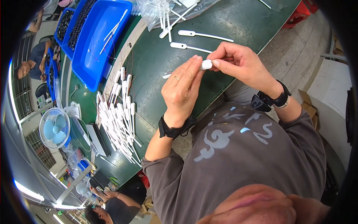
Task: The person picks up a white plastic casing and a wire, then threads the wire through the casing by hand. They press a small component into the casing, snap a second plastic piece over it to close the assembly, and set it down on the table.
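The left hand point(179, 87) grasped a slim white piece point(206, 65) above the green surface point(149, 100), while the right hand point(238, 65) pinched at its rounded end, thin reddish wires point(228, 58) running among the fingers. The step looked like close work on the wires at that end, and the next move seemed to call for a steady left hold and fine right fingertip control. Its long axis ran nearly crosswise, rounded end pointing right and slightly away from the wearer.
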Demonstrator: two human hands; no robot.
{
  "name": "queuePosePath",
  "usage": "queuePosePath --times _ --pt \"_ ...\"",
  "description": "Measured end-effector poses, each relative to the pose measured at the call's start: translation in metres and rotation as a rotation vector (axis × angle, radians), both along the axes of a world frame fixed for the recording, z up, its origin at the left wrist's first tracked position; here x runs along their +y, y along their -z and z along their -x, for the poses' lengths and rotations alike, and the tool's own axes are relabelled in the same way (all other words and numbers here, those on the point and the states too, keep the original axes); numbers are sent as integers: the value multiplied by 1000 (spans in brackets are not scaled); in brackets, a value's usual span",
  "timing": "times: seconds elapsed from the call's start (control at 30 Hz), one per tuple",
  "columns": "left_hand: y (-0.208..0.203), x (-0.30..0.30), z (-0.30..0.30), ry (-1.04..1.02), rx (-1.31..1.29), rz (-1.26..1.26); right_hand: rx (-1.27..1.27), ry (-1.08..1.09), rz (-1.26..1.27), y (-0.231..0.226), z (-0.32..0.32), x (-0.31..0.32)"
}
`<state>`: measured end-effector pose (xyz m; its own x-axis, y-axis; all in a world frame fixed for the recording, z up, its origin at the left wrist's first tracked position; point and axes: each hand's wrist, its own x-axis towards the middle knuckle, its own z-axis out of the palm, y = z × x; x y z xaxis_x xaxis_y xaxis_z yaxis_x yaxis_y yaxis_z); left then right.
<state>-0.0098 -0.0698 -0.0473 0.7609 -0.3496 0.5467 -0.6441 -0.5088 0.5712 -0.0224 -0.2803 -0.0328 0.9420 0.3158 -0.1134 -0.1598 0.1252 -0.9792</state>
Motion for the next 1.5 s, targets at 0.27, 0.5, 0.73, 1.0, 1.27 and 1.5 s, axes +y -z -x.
queuePosePath --times 0.27,0.5,0.73,1.0,1.27,1.5 --pt "2 3 -1 -6 -44 6 -58 43 107 -7 4 5" --pt "-3 4 0 6 -31 53 -196 73 187 -10 8 6" --pt "-6 6 -1 45 -165 62 -266 50 130 -15 10 5" --pt "-19 7 3 60 -303 -46 -233 74 -30 -12 18 9" --pt "-23 11 4 79 -372 -152 -378 88 43 -14 16 11" --pt "-23 12 6 59 -421 -219 -382 117 46 -11 19 13"
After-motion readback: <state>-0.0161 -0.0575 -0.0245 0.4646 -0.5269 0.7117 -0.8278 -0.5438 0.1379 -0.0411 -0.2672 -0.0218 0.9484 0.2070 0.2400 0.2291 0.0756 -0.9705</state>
